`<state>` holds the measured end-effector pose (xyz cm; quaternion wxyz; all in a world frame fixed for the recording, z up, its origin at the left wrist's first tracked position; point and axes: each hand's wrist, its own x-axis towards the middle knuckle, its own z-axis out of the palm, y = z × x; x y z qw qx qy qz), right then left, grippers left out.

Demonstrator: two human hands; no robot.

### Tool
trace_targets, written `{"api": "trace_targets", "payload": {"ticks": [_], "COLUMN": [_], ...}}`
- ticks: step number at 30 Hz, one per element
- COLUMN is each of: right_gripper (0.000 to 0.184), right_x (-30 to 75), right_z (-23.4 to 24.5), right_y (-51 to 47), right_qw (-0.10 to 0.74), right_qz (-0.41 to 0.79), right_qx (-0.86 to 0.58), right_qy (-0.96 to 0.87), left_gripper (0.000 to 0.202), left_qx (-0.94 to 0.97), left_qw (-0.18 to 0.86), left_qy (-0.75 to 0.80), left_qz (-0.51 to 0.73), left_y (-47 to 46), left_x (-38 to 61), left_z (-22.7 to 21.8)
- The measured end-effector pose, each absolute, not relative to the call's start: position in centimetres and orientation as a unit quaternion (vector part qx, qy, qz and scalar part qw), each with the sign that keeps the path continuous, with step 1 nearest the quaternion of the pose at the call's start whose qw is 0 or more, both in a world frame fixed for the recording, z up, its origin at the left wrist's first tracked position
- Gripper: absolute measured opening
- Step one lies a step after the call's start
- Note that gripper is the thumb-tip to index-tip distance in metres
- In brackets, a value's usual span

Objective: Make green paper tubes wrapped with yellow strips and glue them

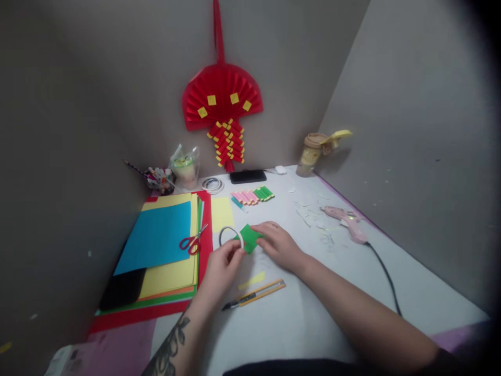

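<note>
Between my hands, a small piece of green paper (249, 238) is held just above the white table. My left hand (224, 262) is closed on a thin roll of white tape (241, 241), which stands on edge against the paper's left side. The fingertips also seem to touch the paper's lower left edge. My right hand (278, 244) pinches the paper's right edge between thumb and fingers. In front of them lie a yellow paper strip (251, 280) and an orange utility knife (254, 295).
Coloured paper sheets (158, 235) with red-handled scissors (191, 243) are stacked left. Behind lie pink and green paper rolls (254, 195), more tape rolls (213, 185) and a phone (248, 177). A corded pink glue gun (350, 223) and a cup (310, 154) occupy the right side.
</note>
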<state>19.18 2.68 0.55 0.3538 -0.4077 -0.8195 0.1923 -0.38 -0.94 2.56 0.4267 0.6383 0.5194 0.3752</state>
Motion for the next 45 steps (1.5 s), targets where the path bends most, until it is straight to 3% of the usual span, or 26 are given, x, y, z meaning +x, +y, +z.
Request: {"api": "trace_targets", "payload": {"ticks": [3, 10, 21, 29, 45], "right_gripper": [0.040, 0.041, 0.019, 0.031, 0.020], "right_x": [18.6, 18.6, 18.2, 18.4, 19.2], "right_z": [0.8, 1.0, 1.0, 1.4, 1.7], "right_y": [1.9, 1.4, 1.1, 1.1, 1.5], "right_qw": [0.398, 0.405, 0.455, 0.469, 0.515], "right_qz": [0.200, 0.212, 0.161, 0.145, 0.143], "right_qx": [-0.388, -0.366, -0.325, -0.333, -0.347], "right_qy": [-0.807, -0.811, -0.813, -0.805, -0.771], "left_gripper": [0.022, 0.022, 0.024, 0.024, 0.025], "left_qx": [0.693, 0.734, 0.715, 0.744, 0.817], "left_qw": [0.378, 0.344, 0.371, 0.321, 0.235], "left_qy": [0.513, 0.495, 0.492, 0.480, 0.414], "left_qz": [0.338, 0.313, 0.329, 0.338, 0.325], "left_y": [-1.5, -1.6, -1.6, -1.5, -1.7], "left_x": [0.3, 0.7, 0.8, 0.6, 0.2], "left_z": [2.3, 2.2, 1.8, 1.2, 1.1]}}
